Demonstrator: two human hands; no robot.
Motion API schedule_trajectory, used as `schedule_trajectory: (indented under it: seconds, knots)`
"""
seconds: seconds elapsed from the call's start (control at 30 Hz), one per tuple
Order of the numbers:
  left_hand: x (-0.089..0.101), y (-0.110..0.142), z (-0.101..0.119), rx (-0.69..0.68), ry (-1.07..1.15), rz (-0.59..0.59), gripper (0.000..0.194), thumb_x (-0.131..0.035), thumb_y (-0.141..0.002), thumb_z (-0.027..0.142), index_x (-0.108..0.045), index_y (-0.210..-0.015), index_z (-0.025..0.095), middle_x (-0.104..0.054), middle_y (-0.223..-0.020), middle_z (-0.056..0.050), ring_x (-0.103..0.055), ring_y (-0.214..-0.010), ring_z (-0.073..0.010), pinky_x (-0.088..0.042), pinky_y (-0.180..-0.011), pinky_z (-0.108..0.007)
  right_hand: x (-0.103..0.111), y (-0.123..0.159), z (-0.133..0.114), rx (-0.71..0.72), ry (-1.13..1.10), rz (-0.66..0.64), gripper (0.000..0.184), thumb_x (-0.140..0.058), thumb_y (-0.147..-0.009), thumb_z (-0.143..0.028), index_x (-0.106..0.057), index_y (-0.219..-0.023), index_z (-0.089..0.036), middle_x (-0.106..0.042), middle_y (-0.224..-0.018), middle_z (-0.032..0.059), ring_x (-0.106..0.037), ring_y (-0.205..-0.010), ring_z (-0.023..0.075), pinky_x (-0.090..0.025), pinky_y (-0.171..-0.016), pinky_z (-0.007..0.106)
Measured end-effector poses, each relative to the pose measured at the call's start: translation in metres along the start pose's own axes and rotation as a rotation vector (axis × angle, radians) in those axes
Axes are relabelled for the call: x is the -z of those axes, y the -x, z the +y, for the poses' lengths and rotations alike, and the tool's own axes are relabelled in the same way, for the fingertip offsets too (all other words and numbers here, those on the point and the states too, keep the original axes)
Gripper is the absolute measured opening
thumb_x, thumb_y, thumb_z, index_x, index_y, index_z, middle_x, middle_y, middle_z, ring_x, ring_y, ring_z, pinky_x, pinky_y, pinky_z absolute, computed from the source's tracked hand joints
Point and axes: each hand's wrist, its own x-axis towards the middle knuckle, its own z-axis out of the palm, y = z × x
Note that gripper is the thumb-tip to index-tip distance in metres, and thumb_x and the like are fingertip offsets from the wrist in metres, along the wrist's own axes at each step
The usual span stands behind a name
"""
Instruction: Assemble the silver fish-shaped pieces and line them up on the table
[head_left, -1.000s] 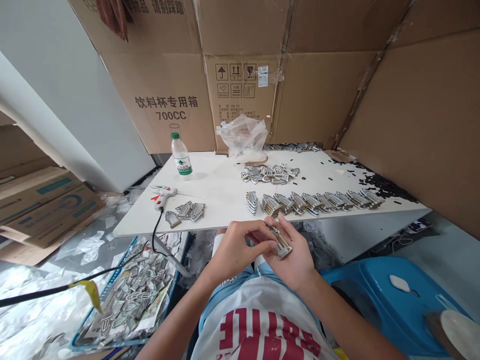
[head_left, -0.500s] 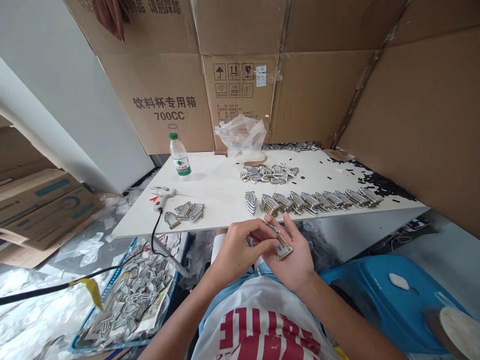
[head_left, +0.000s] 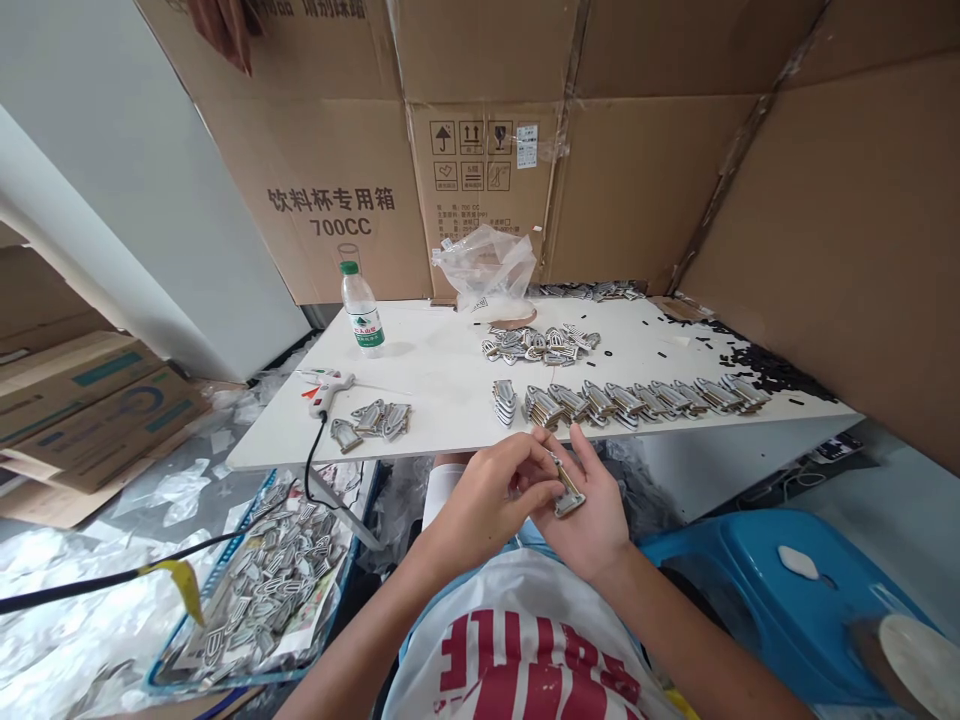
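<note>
A small flat grey-white piece with gold-coloured edges lies across the palm and fingers of my right hand, which is turned up and cradles it. From the left, my left hand pinches at the piece's upper end, thumb and fingers bent over it and hiding that part. Both hands are above my lap, just in front of the table edge. Beyond them, similar pieces stand in a row of stacks along the near edge, with one separate stack at its left end. A loose heap of them lies farther back.
A white hot glue gun lies on the white table, beside a few pieces. Behind are a water bottle and plastic bag. Black bits cover the right corner. A blue stool stands right; a blue-rimmed tray of pieces left.
My fingers have shifted slightly on the piece, and my left fingers now cover more of its upper end. The view has tilted a little; the things on the table have not moved.
</note>
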Motion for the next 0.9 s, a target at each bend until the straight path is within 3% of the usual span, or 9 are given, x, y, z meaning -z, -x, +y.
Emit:
schedule_trajectory:
  seconds: [0.23,0.53,0.73,0.9]
  knots:
    - [0.004,0.001,0.002,0.025,-0.051,-0.029,0.012,-0.075,-0.099,0.028,-0.065,-0.096,0.023,-0.070,-0.093,-0.001,-0.064,-0.084,-0.0185,-0.048,-0.079,-0.031,-0.007,0.005,0.004,0.004,-0.051,0.045,0.035,-0.077,-0.092,-0.063,-0.073,-0.105,-0.030,-0.079,-0.099,0.0019,-0.078,-0.103,0.0230,-0.065,-0.074,0.031]
    - [0.009,0.004,0.000,0.136,-0.031,0.086,0.041,-0.089,-0.085,0.041,-0.052,-0.089,0.024,-0.066,-0.086,0.002,-0.062,-0.080,-0.0188,-0.044,-0.071,-0.028,-0.013,0.012,0.001,0.021,0.041,-0.015,0.043,-0.074,-0.091,-0.071,-0.075,-0.110,-0.033,-0.076,-0.107,0.0024,-0.073,-0.105,0.0229,-0.064,-0.080,0.033]
    - [0.010,0.004,-0.005,0.141,-0.028,0.105,0.041,-0.093,-0.079,0.045,-0.061,-0.094,0.024,-0.070,-0.084,0.001,-0.066,-0.080,-0.0208,-0.048,-0.071,-0.029,-0.017,0.015,0.000,0.070,0.093,-0.033,0.041,-0.075,-0.089,-0.074,-0.077,-0.106,-0.036,-0.074,-0.125,0.0013,-0.068,-0.125,0.0262,-0.063,-0.096,0.039]
    - [0.011,0.002,-0.010,0.160,0.049,0.052,0.038,-0.091,-0.081,0.048,-0.065,-0.081,0.020,-0.067,-0.078,0.001,-0.059,-0.073,-0.0168,-0.041,-0.063,-0.027,-0.019,0.014,0.001,0.106,0.078,0.012,0.044,-0.076,-0.088,-0.074,-0.076,-0.108,-0.035,-0.074,-0.129,0.0003,-0.068,-0.123,0.0261,-0.063,-0.093,0.037]
